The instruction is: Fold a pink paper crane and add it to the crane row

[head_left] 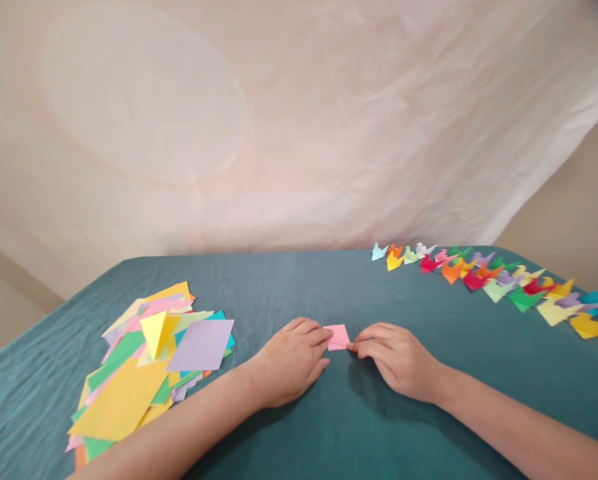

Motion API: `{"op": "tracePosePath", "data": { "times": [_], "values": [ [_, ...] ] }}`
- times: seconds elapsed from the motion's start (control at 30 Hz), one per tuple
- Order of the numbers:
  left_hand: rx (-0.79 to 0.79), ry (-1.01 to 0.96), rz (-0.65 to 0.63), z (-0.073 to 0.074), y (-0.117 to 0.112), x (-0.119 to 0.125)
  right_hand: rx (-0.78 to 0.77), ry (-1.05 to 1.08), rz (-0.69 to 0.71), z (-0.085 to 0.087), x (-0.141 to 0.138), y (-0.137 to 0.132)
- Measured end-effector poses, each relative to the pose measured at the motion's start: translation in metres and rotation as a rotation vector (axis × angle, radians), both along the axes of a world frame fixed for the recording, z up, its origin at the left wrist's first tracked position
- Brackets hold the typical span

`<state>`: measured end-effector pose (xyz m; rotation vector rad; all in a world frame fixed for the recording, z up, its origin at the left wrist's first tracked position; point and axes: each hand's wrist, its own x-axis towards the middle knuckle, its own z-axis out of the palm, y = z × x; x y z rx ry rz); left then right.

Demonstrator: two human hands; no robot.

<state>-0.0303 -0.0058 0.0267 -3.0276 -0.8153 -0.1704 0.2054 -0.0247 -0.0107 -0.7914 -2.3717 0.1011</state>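
Observation:
A small pink sheet of origami paper (337,337), folded to a compact square with crease lines showing, lies on the cloth between my hands. My left hand (299,360) holds its left edge, fingers pressed together over the paper and thumb bent below. At the lower right corner, the thumb and index finger of my right hand (399,359) pinch the paper. The other right fingers are curled. Part of the left side of the paper is hidden under my left fingertips.
A loose pile of coloured paper squares (129,393) spreads beside my left forearm, with a half-folded yellow piece (155,333) on top. Rows of small folded paper birds (499,288) stand at the far right. Dark green cloth (289,287) covers the table; a pale sheet (279,133) hangs behind.

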Motion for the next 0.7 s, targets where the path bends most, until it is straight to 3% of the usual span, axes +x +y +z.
{"op": "tracePosePath", "data": {
  "times": [0.2, 0.7],
  "values": [
    [0.004, -0.014, -0.008, -0.0013, 0.0001, -0.0004, 0.006, 0.118, -0.063, -0.0082, 0.0053, 0.0051],
    [0.023, -0.003, -0.016, -0.0025, 0.0005, -0.0006, 0.007, 0.052, -0.012, -0.004, 0.0023, 0.0041]
  ]
}}
